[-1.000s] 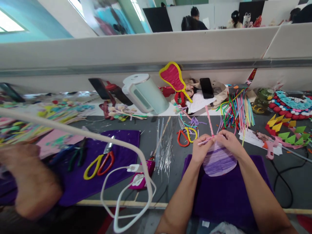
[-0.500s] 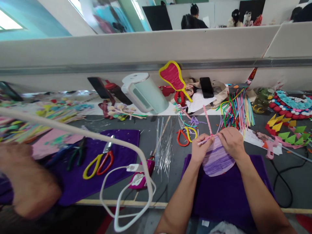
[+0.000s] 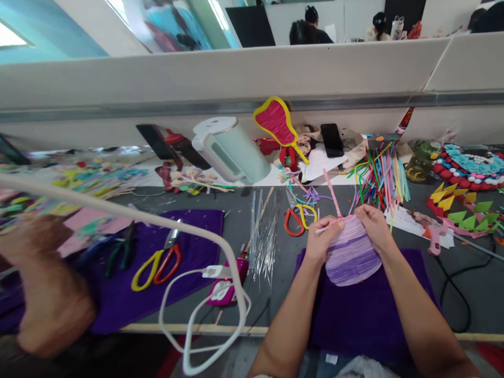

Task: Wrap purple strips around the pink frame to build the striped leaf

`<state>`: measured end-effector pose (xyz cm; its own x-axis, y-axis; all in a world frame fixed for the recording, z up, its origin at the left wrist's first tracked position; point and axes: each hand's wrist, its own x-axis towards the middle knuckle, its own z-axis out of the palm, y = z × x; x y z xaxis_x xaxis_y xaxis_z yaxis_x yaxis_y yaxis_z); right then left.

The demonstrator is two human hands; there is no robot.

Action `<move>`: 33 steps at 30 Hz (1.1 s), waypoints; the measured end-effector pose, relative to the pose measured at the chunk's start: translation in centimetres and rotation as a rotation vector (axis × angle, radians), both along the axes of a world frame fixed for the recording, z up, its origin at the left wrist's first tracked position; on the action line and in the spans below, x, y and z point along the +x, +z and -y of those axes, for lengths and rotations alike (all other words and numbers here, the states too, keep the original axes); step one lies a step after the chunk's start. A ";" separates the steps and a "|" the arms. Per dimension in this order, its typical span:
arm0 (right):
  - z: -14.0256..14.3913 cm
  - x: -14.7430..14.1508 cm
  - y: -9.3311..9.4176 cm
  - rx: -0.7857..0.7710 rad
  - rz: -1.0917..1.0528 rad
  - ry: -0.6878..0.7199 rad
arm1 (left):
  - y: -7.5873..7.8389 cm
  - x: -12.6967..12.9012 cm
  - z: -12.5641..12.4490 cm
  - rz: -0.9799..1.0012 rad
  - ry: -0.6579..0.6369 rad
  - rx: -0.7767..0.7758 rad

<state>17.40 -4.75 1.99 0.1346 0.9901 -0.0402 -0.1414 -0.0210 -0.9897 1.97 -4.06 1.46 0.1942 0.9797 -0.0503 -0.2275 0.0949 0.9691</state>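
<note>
well left of the fingers, a smooth, pale green kettle (image 3: 236,149), lidded, contents hidden. nearer them, thin, straight, silvery wires (image 3: 268,236). left hand (image 3: 325,239): fingers pinched closed on the upper left edge of a rounded, ribbed, purple-striped panel (image 3: 352,257), a fuzzy pink stem (image 3: 331,191) rising beyond them. right hand (image 3: 372,228): fingers pinched on the panel's upper right edge, the panel extending between and below both grips. beyond them, to the right, a translucent green bottle (image 3: 424,160), contents unclear.
</note>
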 end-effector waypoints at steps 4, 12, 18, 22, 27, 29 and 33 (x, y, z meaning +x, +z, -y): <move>-0.1 0.1 -0.3 -0.047 0.006 0.000 | -0.1 0.1 -0.1 -0.031 0.005 0.013; 0.9 -0.3 0.0 0.348 0.831 -0.271 | -0.6 0.1 -0.4 -0.122 0.058 0.050; 0.9 -0.2 0.1 0.374 0.865 -0.149 | -0.4 0.1 -0.3 -0.121 0.093 0.034; 0.5 0.4 0.4 0.261 0.575 0.010 | -0.2 0.0 -0.2 -0.087 0.059 0.023; 0.5 1.1 0.9 0.073 0.109 0.180 | 0.0 -0.1 -0.1 -0.055 -0.010 0.015; 0.6 1.2 0.9 -0.040 -0.095 0.266 | 0.0 -0.1 -0.1 -0.060 -0.024 0.021; 0.7 1.4 0.7 -0.204 -0.366 0.376 | 0.1 -0.1 -0.1 -0.097 -0.057 0.097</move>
